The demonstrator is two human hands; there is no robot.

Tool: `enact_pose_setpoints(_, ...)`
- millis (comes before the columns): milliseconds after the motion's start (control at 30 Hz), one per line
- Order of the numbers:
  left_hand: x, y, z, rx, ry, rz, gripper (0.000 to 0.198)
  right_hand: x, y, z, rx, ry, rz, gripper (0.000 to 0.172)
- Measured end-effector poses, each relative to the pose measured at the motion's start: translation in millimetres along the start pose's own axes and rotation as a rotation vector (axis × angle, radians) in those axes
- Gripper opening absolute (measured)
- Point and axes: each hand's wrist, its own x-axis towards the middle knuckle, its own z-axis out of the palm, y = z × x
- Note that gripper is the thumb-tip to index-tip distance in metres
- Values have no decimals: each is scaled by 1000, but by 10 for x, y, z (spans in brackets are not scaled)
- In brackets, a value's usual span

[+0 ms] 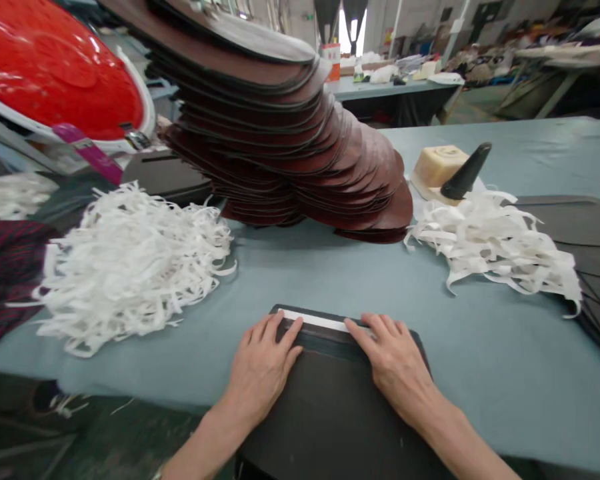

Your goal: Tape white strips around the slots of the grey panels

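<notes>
A black sheet panel (345,407) lies over the front edge of the table, with a white strip (320,321) along its far edge. My left hand (265,353) rests on the strip's left end, its fingers stretched out flat. On the right part of the strip and panel lies my right hand (393,357), fingers spread and pressing down. Neither hand is wrapped round anything. Part of the strip's right end is hidden under my right fingers.
A heap of white strips (135,260) sits at left, and a smaller pile of strips (500,243) at right. Behind stands a tall leaning stack of dark brown pieces (300,147). A cream block (439,165) and a black cone-shaped object (466,172) stand at back right.
</notes>
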Motion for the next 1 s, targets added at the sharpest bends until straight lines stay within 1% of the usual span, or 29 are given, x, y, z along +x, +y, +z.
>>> enact_pose_setpoints(33, 36, -38, 5, -17, 2, -8, 42, 52, -51, 28, -3, -15, -51, 45)
enact_pose_setpoints(67, 64, -71, 13, -37, 6, -18, 42, 97, -87, 53, 0, -31, -66, 42)
enact_pose_setpoints(167, 93, -124, 45, -111, 28, -50, 40, 177, -108, 103, 55, -16, -41, 20)
enact_pose_setpoints(200, 85, -126, 56, -142, 42, -64, 39, 191, -93, 113, 67, 6, -30, 16)
enact_pose_setpoints(233, 74, -124, 68, -175, 60, -80, 39, 204, -74, 121, 62, 27, -16, 15)
enact_pose_setpoints(300, 47, -113, 84, -237, 106, -110, 38, 242, -43, 135, -11, 44, 28, 20)
enact_pose_setpoints(367, 29, -103, 86, -285, 142, -133, 38, 313, -47, 152, -116, 13, 84, 29)
enact_pose_setpoints(433, 24, -97, 73, -319, 159, -153, 37, 424, -101, 184, -176, -27, 124, 34)
enact_pose_setpoints(467, 24, -95, 64, -331, 160, -161, 37, 494, -147, 210, -166, -35, 121, 33)
enact_pose_setpoints(533, 26, -90, 45, -349, 155, -172, 36, 654, -272, 282, -54, -28, 75, 25)
enact_pose_setpoints(600, 21, -88, 39, -358, 140, -178, 35, 815, -417, 374, 130, -2, 7, 16)
enact_pose_setpoints(667, 11, -94, 50, -364, 130, -186, 35, 943, -551, 465, 286, 31, -43, 19)
enact_pose_setpoints(733, 9, -114, 70, -367, 132, -199, 39, 1013, -642, 532, 354, 59, -75, 27)
enact_pose_setpoints(800, 31, -146, 87, -366, 134, -189, 46, 1030, -683, 565, 357, 86, -107, 30)
enact_pose_setpoints(900, 113, -192, 87, -372, 105, -111, 56, 1004, -688, 558, 250, 114, -164, 29)
enact_pose_setpoints(1000, 196, -210, 75, -396, 77, -54, 52, 976, -701, 518, 133, 117, -205, 24)
